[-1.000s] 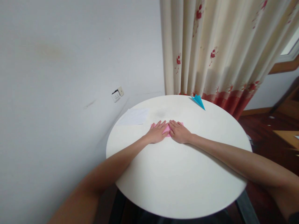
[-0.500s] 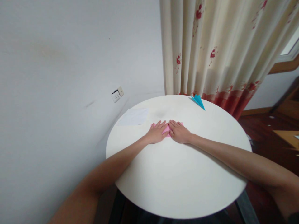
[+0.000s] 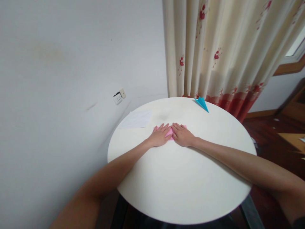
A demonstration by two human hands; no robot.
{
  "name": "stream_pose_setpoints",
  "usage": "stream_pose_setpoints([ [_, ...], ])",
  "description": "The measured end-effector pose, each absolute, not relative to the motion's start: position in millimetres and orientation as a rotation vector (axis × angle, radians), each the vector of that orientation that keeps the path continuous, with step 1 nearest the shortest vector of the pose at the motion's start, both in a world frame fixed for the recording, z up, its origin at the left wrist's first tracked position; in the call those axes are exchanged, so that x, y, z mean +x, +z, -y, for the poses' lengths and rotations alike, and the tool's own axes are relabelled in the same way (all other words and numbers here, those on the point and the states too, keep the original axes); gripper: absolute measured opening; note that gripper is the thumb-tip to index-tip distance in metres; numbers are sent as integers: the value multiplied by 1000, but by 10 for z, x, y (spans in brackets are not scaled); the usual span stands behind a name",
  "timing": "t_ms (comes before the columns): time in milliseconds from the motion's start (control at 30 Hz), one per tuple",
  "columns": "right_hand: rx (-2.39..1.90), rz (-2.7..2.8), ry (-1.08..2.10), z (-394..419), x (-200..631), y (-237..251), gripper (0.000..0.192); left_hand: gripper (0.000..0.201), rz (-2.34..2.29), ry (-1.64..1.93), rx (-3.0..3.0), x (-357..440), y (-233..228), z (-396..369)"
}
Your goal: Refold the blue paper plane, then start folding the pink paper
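A piece of pink paper (image 3: 169,134) lies flat on the round white table (image 3: 181,181), mostly covered by both hands. My left hand (image 3: 160,135) rests palm down on its left part, fingers spread. On its right part lies my right hand (image 3: 183,135), also palm down with the fingers stretched out flat. Between the two hands a small pink patch shows, and bits of pink edge stick out past the fingers. Whether the paper is folded underneath I cannot tell.
A blue folded paper plane (image 3: 202,104) sits at the table's far edge. White paper sheets (image 3: 135,119) lie at the left rear. A wall with a socket (image 3: 117,99) borders the left side, and a flowered curtain (image 3: 190,47) hangs behind.
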State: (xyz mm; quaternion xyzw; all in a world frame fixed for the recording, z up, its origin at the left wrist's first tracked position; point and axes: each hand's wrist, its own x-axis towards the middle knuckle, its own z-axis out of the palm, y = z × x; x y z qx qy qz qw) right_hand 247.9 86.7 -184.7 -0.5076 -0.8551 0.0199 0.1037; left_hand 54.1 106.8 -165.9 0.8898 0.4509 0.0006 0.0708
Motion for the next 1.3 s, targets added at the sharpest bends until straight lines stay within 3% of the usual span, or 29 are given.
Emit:
stream_pose_setpoints([
  [1300,-1579,2482,56,-856,2485,-1860,65,71,-1432,-66,2609,558,-1612,-1036],
])
